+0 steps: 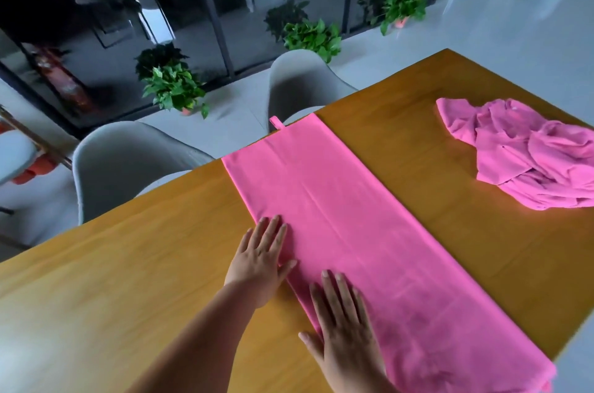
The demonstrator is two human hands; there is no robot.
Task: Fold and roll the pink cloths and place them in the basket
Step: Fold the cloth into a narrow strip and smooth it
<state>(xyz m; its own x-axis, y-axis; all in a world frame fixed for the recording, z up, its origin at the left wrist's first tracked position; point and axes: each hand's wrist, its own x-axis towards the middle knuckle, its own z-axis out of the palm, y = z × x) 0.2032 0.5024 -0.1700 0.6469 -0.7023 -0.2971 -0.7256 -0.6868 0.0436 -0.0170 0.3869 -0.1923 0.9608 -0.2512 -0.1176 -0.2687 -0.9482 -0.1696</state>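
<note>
A long pink cloth [369, 232], folded into a narrow strip, lies flat across the wooden table [128, 280] from the far edge to the near right edge. A small loop sticks out at its far end. My left hand [262, 260] lies flat with straight fingers on the strip's left edge. My right hand [345, 325] presses flat on the cloth just nearer to me. A second pink cloth [527, 154] sits crumpled in a heap at the table's right. No basket is in view.
Two grey chairs [305, 84] [125, 161] stand at the table's far side. Potted green plants [173, 87] line the floor by a dark glass wall. The table's near right corner ends close to the cloth's end.
</note>
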